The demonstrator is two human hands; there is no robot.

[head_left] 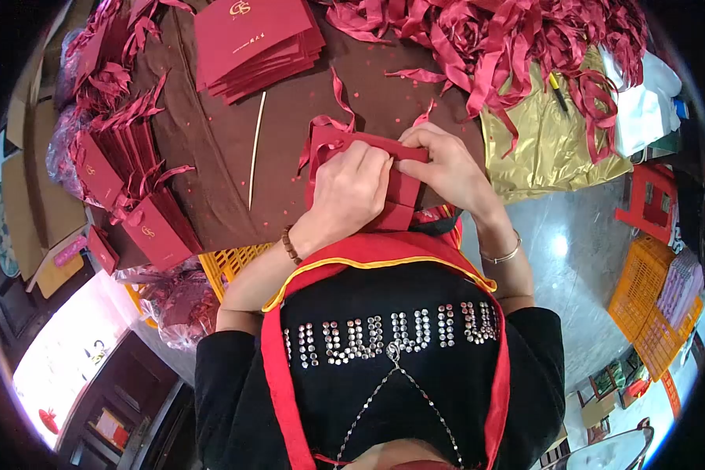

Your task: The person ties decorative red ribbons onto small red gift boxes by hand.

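A red paper gift bag (403, 188) with ribbon handles lies at the table's near edge, against my apron. My left hand (348, 186) is closed over its left part, fingers curled and pinching near the bag's opening. On the upper right, my right hand (446, 163) pinches the bag's edge between thumb and fingers. The two hands' fingertips nearly meet. A red ribbon (341, 98) trails out past the bag's far side. Whether a ribbon end is also in my fingers is hidden.
Flat red bags (258, 43) are stacked at the back. More finished-looking bags with ribbons (157, 227) stand at left. A heap of red ribbons (517, 47) covers a gold sheet (556, 149) at right. A thin stick (256, 149) lies on the brown tablecloth. Orange crates (642, 298) stand at right.
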